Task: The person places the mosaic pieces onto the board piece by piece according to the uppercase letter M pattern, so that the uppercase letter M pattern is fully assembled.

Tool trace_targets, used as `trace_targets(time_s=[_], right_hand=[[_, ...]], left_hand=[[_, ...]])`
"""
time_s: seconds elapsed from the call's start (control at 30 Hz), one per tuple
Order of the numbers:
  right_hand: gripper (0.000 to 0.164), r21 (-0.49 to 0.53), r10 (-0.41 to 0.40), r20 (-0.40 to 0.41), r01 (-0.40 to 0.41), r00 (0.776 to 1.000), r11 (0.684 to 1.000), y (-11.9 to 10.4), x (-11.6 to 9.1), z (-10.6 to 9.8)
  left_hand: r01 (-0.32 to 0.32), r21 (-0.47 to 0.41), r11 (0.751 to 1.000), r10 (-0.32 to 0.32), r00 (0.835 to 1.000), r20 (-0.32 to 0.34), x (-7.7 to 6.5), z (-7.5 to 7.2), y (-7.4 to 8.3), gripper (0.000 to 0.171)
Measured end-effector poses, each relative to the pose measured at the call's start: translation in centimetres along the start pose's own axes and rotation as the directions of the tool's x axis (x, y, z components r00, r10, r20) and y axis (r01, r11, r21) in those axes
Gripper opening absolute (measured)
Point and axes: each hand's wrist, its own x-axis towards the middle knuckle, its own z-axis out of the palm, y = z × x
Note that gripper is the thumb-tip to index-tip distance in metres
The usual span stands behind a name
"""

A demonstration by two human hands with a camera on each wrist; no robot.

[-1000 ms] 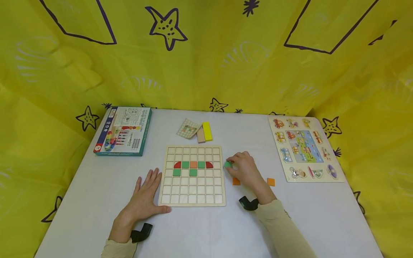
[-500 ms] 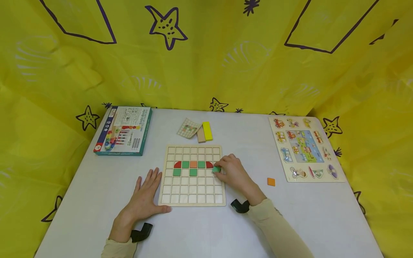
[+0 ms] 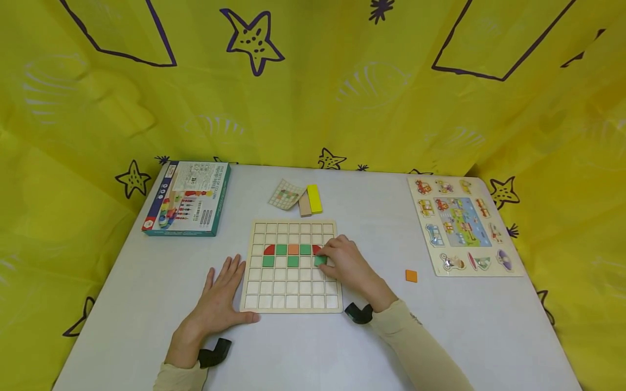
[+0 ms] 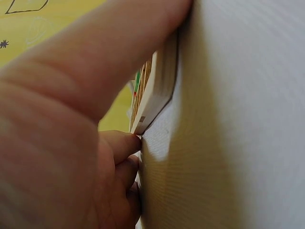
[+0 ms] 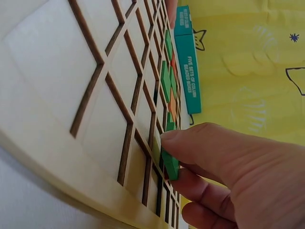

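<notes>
A wooden grid board (image 3: 280,302) lies at the middle of the table. My right hand (image 3: 353,267) pinches a green square tile (image 5: 170,163) between thumb and fingers, over a cell just below the right red quarter-round tile (image 3: 316,248). That tile is partly covered by my fingers. In the same row lie another red quarter-round tile (image 3: 269,250), an orange tile (image 3: 293,249) and two green squares; two more green squares (image 3: 268,261) sit one row nearer. My left hand (image 3: 215,305) rests on the table with fingers spread, fingertips and thumb at the board's left edge.
A loose orange tile (image 3: 411,276) lies right of my right hand. Behind the board are a pattern card (image 3: 286,194), a yellow block (image 3: 314,199) and a tan block (image 3: 305,206). A boxed toy (image 3: 188,201) stands back left; a picture puzzle (image 3: 459,228) lies at right.
My right hand has carried the green tile leftward from beside the board to over a cell. An orange tile beside the board is now hidden behind that hand. The left hand stays put.
</notes>
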Motion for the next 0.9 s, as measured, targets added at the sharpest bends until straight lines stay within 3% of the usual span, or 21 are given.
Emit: trace_targets(time_s=[0.63, 0.9], right_hand=[[0.024, -0.024, -0.076, 0.002, 0.076, 0.997, 0.997, 0.25, 0.2, 0.68], [0.027, -0.026, -0.057, 0.005, 0.057, 0.998, 0.998, 0.18, 0.28, 0.62]], left_hand=[[0.008, 0.005, 1.0, -0.008, 1.0, 0.007, -0.08, 0.1, -0.1, 0.127], [0.002, 0.005, 1.0, -0.002, 1.0, 0.004, 0.02, 0.12, -0.17, 0.128]])
